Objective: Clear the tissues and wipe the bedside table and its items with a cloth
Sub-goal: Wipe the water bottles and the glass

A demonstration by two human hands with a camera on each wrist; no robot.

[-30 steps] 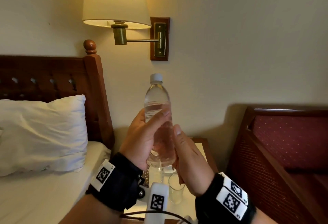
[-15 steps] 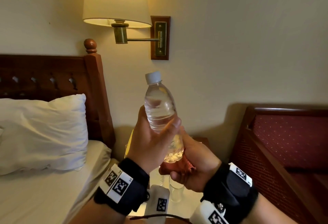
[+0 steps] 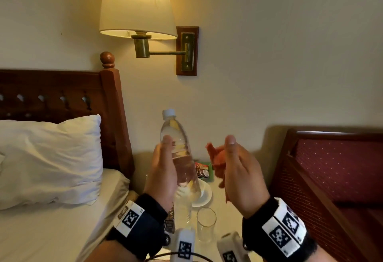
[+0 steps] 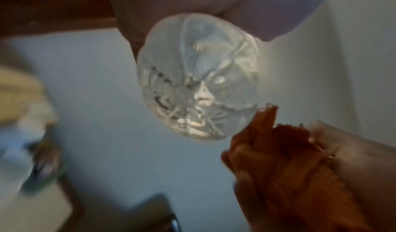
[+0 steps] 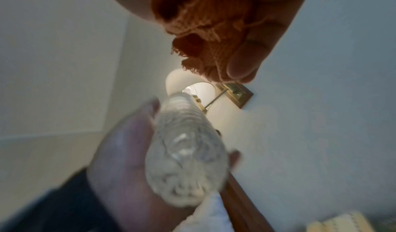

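at the lower centre of the frame stands the bedside table (image 3: pixel 219 210). above it the left hand (image 3: pixel 163 170) grips the water bottle (image 3: pixel 178 149) upright. just right of the bottle, not touching, the right hand (image 3: pixel 238 170) holds the bunched orange cloth (image 3: pixel 215 158).

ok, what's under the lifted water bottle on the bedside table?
Below the water bottle, held by the left hand, sit a white saucer and an empty glass. The saucer's left part is hidden by the bottle and hand.

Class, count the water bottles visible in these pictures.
2. One water bottle is gripped in the left hand; a second bottle stands below on the bedside table, partly hidden. Others may be hidden.
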